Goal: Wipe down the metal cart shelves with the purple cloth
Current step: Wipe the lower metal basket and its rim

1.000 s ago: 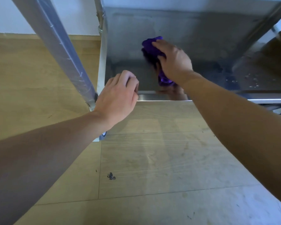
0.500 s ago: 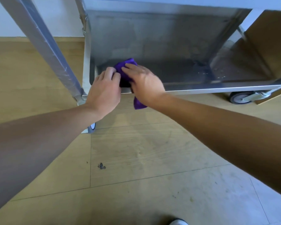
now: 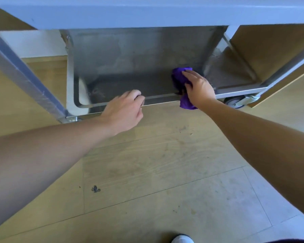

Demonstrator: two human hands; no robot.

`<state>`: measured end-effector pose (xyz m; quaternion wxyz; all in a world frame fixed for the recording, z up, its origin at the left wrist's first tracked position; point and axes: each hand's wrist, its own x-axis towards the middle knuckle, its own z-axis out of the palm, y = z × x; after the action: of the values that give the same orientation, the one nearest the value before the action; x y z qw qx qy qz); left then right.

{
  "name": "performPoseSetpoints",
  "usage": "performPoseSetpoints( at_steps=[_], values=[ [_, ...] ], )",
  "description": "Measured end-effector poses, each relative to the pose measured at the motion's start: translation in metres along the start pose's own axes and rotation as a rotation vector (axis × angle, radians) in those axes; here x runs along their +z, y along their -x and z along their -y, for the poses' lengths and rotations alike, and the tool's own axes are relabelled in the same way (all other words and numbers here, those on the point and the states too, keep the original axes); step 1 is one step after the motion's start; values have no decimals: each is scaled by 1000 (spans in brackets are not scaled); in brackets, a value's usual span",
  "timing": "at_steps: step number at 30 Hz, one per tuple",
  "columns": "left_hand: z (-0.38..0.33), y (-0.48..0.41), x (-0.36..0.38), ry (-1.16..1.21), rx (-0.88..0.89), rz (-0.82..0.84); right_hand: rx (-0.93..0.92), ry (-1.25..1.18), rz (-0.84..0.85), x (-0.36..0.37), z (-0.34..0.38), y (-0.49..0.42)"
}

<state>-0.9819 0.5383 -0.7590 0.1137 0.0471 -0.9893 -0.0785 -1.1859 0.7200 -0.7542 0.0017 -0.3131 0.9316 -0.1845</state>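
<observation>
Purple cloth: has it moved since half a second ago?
Yes. The purple cloth, under the right hand, slid rightward along the shelf lip, toward the caster.

Right hand (image 3: 199, 89) holds purple cloth (image 3: 178, 76) on bottom shelf (image 3: 130, 67), left hand (image 3: 123, 113) grips its rim (image 3: 161, 99)
</observation>
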Motion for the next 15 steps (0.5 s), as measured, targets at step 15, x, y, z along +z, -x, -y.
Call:
performPoseSetpoints(
  at_steps=[15],
  values=[
    [-25, -29, 39, 147, -62, -212, -284, 53, 51, -2, -16, 16]
  ],
)
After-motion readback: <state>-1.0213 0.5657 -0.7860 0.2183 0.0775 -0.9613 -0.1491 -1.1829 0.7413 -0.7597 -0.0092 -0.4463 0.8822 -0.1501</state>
